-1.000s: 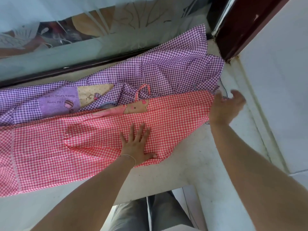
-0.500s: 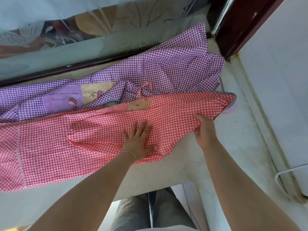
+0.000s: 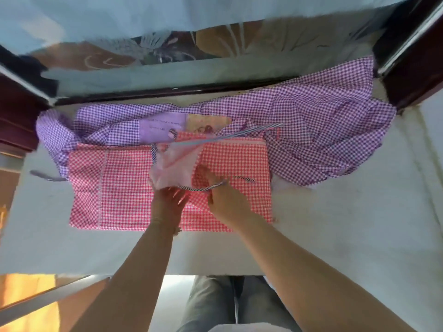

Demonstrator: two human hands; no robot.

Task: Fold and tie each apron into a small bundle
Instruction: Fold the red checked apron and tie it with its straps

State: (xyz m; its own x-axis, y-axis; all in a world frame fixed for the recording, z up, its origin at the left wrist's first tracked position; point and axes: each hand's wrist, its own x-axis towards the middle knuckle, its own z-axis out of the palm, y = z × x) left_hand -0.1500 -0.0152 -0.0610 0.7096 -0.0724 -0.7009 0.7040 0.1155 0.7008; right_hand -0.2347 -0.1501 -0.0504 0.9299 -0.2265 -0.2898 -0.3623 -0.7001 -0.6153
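The red gingham apron [image 3: 124, 188] is lying folded into a rectangle on the pale ledge [image 3: 359, 224], overlapping the purple gingham apron [image 3: 311, 130]. The left hand [image 3: 167, 204] is pressing it with straight fingers. The right hand [image 3: 227, 202] is pinching its striped tie [image 3: 206, 187].

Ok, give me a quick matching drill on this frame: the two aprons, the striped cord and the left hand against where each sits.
Things:
1. red apron
2. purple apron
3. striped cord
4. left hand

Places:
a. crumpled along the window side
b. pressing the cloth's near middle
c. folded flat, nearest the person
d. looped over the right hand

Pairs: 1-c, 2-a, 3-d, 4-b
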